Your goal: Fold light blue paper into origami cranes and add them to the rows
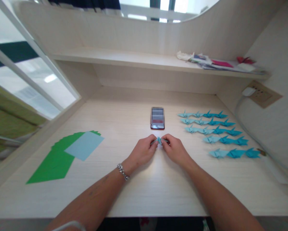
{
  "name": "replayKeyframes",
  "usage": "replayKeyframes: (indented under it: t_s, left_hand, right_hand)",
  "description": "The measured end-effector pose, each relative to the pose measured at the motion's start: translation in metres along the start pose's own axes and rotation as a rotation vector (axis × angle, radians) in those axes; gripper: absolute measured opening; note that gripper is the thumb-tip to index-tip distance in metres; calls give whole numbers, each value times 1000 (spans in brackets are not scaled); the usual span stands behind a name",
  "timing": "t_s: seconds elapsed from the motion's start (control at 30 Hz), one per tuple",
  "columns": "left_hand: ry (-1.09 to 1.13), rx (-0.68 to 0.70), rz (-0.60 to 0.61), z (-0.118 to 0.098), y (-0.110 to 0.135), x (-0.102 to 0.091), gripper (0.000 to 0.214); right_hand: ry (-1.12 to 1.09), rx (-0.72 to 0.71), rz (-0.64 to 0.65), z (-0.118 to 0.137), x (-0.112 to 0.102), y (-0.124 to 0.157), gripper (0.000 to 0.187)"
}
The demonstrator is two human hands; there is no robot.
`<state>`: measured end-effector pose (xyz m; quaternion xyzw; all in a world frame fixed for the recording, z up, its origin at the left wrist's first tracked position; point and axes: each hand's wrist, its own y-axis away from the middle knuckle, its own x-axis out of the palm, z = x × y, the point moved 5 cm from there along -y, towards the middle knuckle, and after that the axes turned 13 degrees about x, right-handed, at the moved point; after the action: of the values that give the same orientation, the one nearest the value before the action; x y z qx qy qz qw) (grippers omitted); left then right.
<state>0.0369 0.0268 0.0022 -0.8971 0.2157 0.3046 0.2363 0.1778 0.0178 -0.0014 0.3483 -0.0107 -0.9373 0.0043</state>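
My left hand (144, 149) and my right hand (174, 148) meet at the middle of the desk. Both pinch a small, partly folded piece of blue paper (159, 140) between their fingertips. The paper's shape is mostly hidden by my fingers. A silver bracelet (123, 171) sits on my left wrist. Just beyond my hands lies a phone (157, 118) flat on the desk.
Several folded blue paper cranes (218, 134) stand in rows at the right. A stack of green sheets (54, 158) with a light blue sheet (84, 145) on top lies at the left. A shelf (139, 60) above holds papers (216, 62). A wall socket (260, 93) with a cable is at the right.
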Motion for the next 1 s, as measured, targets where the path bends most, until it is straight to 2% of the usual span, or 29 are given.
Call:
replayKeyframes:
  t_s: [0.17, 0.3, 0.47, 0.57, 0.67, 0.83, 1.0]
  left_hand:
    - [81, -12, 3, 2, 0, 2, 24]
    - [239, -46, -11, 8, 0, 5, 30]
    - [786, -207, -44, 13, 0, 14, 30]
    - [1088, -266, -75, 8, 0, 18, 27]
    - [1267, -293, -113, 4, 1, 19, 23]
    - [1391, -290, -167, 3, 1, 19, 19]
    - [1365, -267, -172, 3, 0, 18, 21]
  right_hand:
    - [9, 36, 85, -3, 2, -2, 16]
    - [-226, 93, 206, -8, 9, -5, 17]
    - [-762, 330, 468, -9, 19, -2, 20]
    - [-981, 368, 559, -5, 18, 0, 20]
    - [-1136, 371, 615, -2, 16, 1, 18]
    - [-1263, 387, 636, -3, 16, 0, 17]
    - [-1250, 379, 632, -3, 15, -1, 17]
